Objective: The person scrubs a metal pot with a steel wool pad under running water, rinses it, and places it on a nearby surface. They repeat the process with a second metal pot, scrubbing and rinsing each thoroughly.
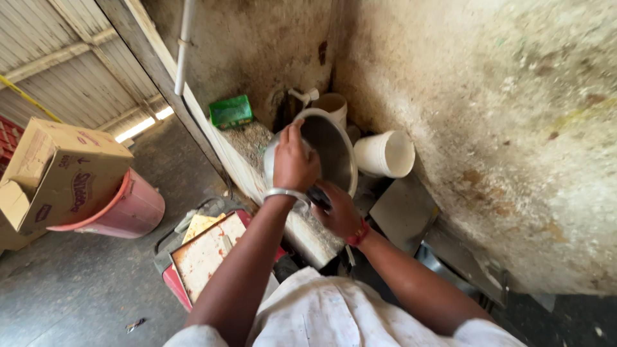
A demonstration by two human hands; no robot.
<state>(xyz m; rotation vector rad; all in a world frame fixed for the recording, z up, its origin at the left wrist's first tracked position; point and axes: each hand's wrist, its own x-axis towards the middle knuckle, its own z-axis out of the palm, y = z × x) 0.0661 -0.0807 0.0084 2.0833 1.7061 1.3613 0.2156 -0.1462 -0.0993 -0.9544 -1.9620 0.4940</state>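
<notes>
My left hand (294, 160) grips the rim of a large steel bowl (334, 154) that is tilted up on its edge in a corner wash spot. A metal bangle sits on that wrist. My right hand (337, 212) is at the lower edge of the bowl, fingers curled inside it against something dark that I cannot make out. A red band is on the right wrist. A white tap (302, 95) sticks out of the wall just above the bowl.
A white bucket (385, 154) lies on its side right of the bowl, a cream pot (333, 106) behind. A green basket (230, 111) rests on a gritty ledge. Left stand a pink tub (132, 209) holding a cardboard box (58, 173), and a rusty tray (205, 254).
</notes>
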